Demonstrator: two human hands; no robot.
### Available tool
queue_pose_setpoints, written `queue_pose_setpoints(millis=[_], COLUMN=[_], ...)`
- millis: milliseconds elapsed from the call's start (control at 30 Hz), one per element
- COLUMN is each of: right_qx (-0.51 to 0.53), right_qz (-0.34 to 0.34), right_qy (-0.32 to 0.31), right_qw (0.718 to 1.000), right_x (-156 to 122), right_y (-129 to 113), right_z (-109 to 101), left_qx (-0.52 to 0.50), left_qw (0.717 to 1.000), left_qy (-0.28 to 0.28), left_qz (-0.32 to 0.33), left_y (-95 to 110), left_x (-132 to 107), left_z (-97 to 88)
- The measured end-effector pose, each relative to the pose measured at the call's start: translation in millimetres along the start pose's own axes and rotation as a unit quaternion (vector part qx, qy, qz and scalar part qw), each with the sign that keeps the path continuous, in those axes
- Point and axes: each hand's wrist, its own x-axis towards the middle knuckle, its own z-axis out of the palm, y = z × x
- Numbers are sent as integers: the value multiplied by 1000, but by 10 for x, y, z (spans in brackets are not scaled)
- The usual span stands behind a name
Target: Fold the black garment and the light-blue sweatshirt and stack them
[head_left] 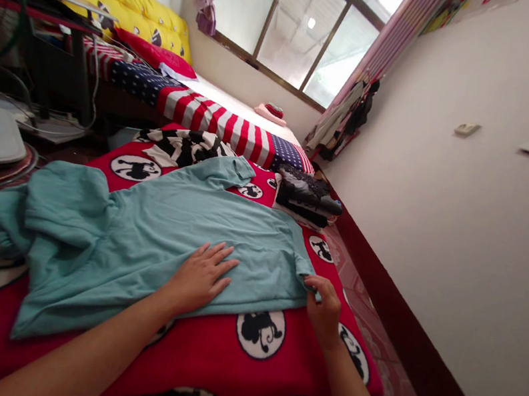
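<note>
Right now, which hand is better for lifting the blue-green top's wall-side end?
Probably the right hand: it seems to pinch the blue-green top right there. The left hand lies palm down on the fabric, farther from that end.

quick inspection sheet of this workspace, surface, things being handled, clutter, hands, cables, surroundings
Surface: red cover with round black-and-white prints; its drape is soft, what lies beneath is hidden.
Things in hand: teal garment spread out, bunched at the image's left.
Clutter: black-and-white cloth crumpled at the far side; stack of dark clothes near the far right corner.
Hands: left hand flat on the garment; right hand pinching its edge.
Cables: white cable hanging at the left, clear of the garment.
Surroundings: window, bed with striped cloth, clothes hanging by the wall.
Spills: nothing seen.
</note>
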Motion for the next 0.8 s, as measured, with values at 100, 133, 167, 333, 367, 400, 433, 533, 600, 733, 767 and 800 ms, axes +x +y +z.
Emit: queue_pose_setpoints(millis=[100, 133, 167, 333, 367, 400, 433, 533, 600, 733, 767, 800], right_qx=[48, 60, 70, 57, 45, 30, 14, -45, -77, -96, -95, -92], right_qz=[-45, -45, -35, 107, 130, 145, 150, 139, 135, 131, 130, 132], right_qy=[-63, -69, -65, 38, 34, 15, -13, -76, -83, -90, -94, -96], right_qw=[996, 995, 995, 992, 990, 989, 988, 986, 984, 983, 982, 982], right_x=[-156, -195, -222, -210, -195, -183, -177, -197, -226, -258, -256, -253], right_y=[-253, -322, -375, -371, -334, -298, -266, -226, -243, -304, -316, -325], right_z=[27, 34, 40, 70, 86, 108, 136, 243, 312, 367, 363, 354], left_qx=[-1, -2, -3, -1, 0, 1, 1, 7, 18, 4, -18, -46], left_qw=[1000, 1000, 1000, 1000, 1000, 1000, 1000, 1000, 1000, 1000, 1000, 999], left_qy=[2, 3, 3, -2, 0, 3, 6, 10, 4, -11, -9, -7], left_qz=[0, 0, 0, -3, -3, -2, -1, 3, -11, -25, -19, -14], left_y=[0, 0, 1, 4, 2, -1, -3, 8, 55, 311, 404, 502], left_x=[-2, -2, -2, 2, 1, -1, -5, -10, 14, 200, 274, 352], left_z=[3, 3, 2, 0, 4, 9, 14, 7, -31, -111, -107, -89])
